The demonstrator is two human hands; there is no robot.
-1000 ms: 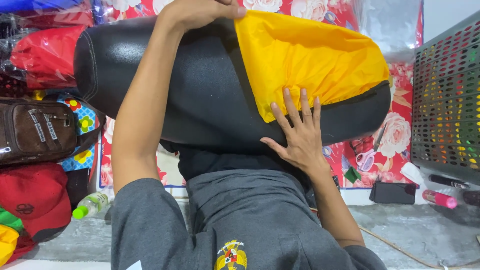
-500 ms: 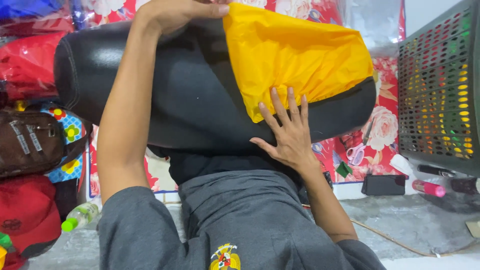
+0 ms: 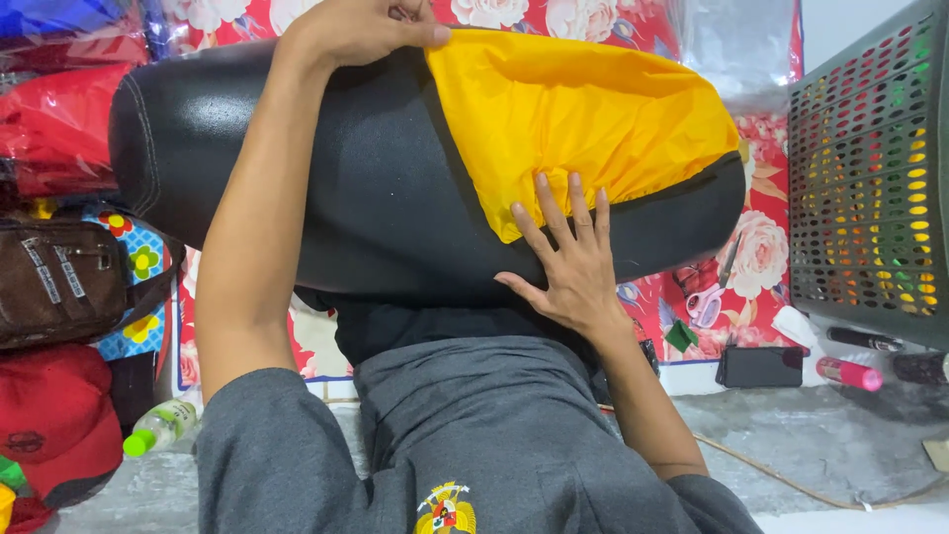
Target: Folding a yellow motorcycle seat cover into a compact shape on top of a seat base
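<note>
- The black seat (image 3: 326,188) lies across the person's lap, filling the frame from 9 to 3 o'clock.
- The left hand (image 3: 361,28), at 12 o'clock, pinches the upper edge of the yellow cover (image 3: 583,119).
- The right hand (image 3: 571,259) lies flat, fingers spread, pressing the cover's lower edge against the seat, holding nothing.
- A pink marker (image 3: 848,373) lies at 4 o'clock.

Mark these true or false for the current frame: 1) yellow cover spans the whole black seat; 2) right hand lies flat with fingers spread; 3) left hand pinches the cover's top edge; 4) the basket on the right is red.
1) False: the yellow cover sits over only one end of the black seat.
2) True: the right hand lies flat, spread across the cover's lower edge.
3) True: the left hand grips the cover's top edge.
4) False: the perforated basket is grey.
</note>
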